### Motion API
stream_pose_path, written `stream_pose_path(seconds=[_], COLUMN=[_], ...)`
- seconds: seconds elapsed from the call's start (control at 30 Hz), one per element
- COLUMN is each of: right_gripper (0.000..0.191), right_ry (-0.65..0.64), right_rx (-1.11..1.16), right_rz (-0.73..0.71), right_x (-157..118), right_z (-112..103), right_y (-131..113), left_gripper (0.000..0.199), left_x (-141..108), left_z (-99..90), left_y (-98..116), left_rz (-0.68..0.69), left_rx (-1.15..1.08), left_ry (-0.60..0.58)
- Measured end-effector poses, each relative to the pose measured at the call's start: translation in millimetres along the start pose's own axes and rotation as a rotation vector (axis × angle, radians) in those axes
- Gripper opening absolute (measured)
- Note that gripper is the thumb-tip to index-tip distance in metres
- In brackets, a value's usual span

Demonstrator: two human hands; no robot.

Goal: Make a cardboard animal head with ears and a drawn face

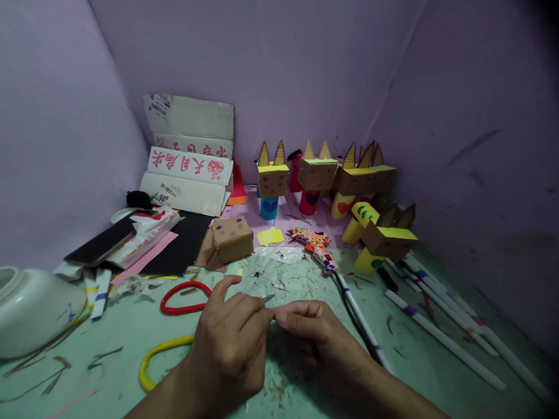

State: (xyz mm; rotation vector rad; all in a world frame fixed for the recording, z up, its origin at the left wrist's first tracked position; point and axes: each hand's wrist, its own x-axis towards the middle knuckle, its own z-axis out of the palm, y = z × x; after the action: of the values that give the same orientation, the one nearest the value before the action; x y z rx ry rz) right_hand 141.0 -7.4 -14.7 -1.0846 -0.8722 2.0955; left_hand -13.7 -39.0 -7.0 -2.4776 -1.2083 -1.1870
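My left hand and my right hand meet over the middle of the table, fingertips pinched together. Anything between them is too small or too hidden to make out. The left index finger sticks up, while its other fingers curl. Partly under my left hand lies a pair of scissors with one red handle loop and one yellow; a bit of blade shows beyond the knuckles. Just past the hands sits a small brown cardboard box with dark dots drawn on it. A flower-patterned glue gun lies farther right, its cord trailing toward me.
Cardboard animal figures with pointed ears or horns, such as a blue-bodied one, stand at the back. White rolled paper sticks lie right. A white jar, a phone and folded cardboard are left. Scraps litter the green tabletop.
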Motion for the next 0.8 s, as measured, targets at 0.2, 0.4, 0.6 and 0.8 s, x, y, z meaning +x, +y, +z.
stream_pose_path(seconds=[0.2,0.4,0.6,0.8], right_gripper=[0.028,0.025,0.025,0.026], right_ry=[0.100,0.134,0.159,0.143], right_rx=[-0.116,-0.159,-0.136,-0.078], right_rz=[-0.067,-0.072,-0.078,-0.145], right_x=[3.6,6.6,6.2,8.3], right_z=[-1.6,-1.2,1.0,-1.0], right_y=[6.8,7.4,4.9,2.0], left_gripper=[0.022,0.021,0.020,0.018], left_x=[1.4,4.1,3.3,5.4], left_z=[0.4,-0.7,-0.4,-10.8], left_y=[1.0,0.2,1.7,-5.5], left_rz=[0.056,0.085,0.043,-0.037], left_rx=[0.058,0.073,0.034,0.080], left_ry=[0.001,0.016,0.018,0.003])
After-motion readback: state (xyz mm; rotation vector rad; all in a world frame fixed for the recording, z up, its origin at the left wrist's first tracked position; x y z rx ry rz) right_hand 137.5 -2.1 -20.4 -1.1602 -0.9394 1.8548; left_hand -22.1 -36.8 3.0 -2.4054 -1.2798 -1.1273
